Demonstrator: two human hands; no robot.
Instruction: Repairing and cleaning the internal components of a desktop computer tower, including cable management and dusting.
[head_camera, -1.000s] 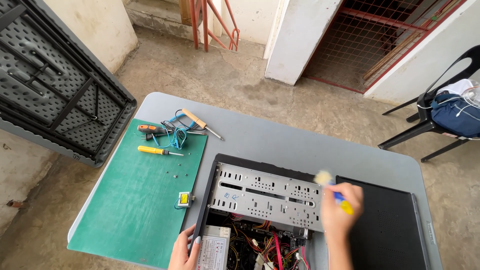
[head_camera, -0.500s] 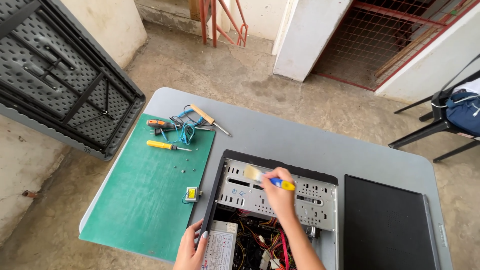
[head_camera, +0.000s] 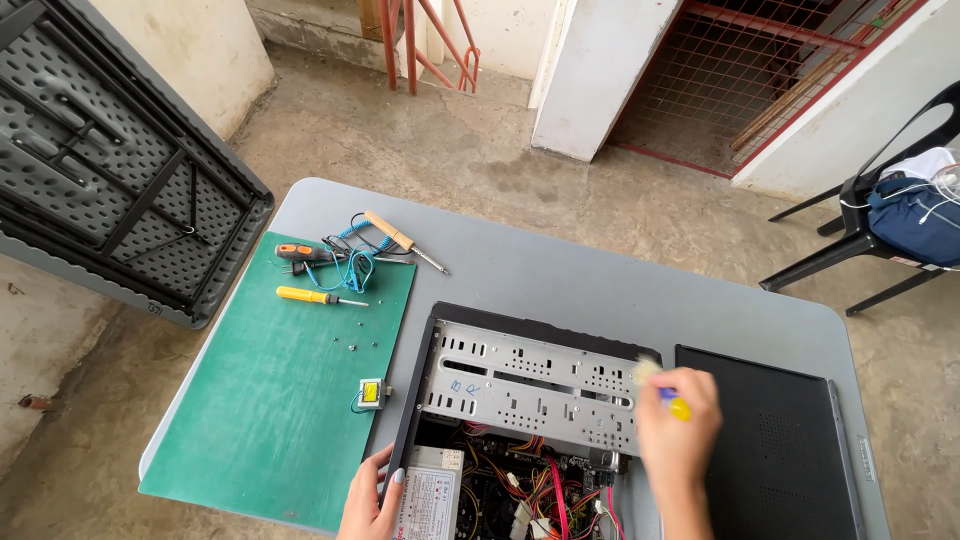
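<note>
The right hand (head_camera: 676, 430) is closed around a small brush (head_camera: 662, 388) with a yellow and blue handle, its pale bristles touching the right end of the perforated metal drive cage inside the open computer case (head_camera: 520, 385). The left hand (head_camera: 372, 500) rests with loosely curled fingers on the case's near left edge, beside the power supply (head_camera: 432, 495). The case lies on the grey counter (head_camera: 600, 280); its black side panel (head_camera: 775, 440) lies just to the right. On the left, a green mat (head_camera: 270, 400) carries a yellow screwdriver (head_camera: 315, 296), a soldering iron (head_camera: 400, 240) and loose screws.
</note>
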